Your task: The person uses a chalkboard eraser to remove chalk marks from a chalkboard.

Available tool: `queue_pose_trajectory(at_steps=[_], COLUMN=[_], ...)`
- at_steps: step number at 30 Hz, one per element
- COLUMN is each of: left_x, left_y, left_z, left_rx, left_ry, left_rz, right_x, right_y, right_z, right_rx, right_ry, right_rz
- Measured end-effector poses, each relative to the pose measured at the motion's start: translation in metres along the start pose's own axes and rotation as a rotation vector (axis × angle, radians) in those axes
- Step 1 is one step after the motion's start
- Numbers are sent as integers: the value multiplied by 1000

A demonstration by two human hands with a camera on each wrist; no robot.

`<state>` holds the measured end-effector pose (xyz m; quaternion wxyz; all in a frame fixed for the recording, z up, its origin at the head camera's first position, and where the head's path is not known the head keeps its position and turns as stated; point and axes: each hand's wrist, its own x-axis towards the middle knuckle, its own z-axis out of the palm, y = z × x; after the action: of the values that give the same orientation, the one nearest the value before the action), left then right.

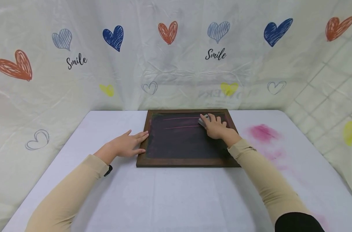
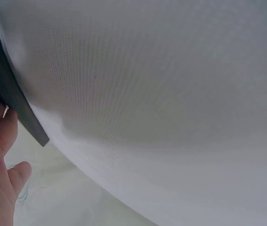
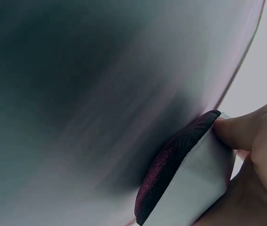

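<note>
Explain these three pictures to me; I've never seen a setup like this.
There is no machine, just a person's two bare hands. The wide picture comes from a camera worn on the head, looking down; the other two come from cameras on the wrists. On a white table lies a framed board with two pink lines; pink smudges mark the table to its right. The left hand touches the board's left edge. The right hand holds an eraser, whose dark pad shows in the right wrist picture.
</note>
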<state>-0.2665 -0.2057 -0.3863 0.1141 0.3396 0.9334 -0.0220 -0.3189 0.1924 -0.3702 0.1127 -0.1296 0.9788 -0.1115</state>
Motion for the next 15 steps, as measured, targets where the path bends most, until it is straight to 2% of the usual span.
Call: queue_pose_trajectory(at_steps=[9, 15], left_x=[2, 1], left_y=[1, 3], left_z=[-2, -2], left_rx=[-4, -16], left_ry=[6, -9], left_rz=[2, -4], right_x=[15, 22], right_y=[-35, -70], right_z=[8, 15], right_rx=[-14, -52], right_ry=[-44, -81], right_rz=[-70, -116])
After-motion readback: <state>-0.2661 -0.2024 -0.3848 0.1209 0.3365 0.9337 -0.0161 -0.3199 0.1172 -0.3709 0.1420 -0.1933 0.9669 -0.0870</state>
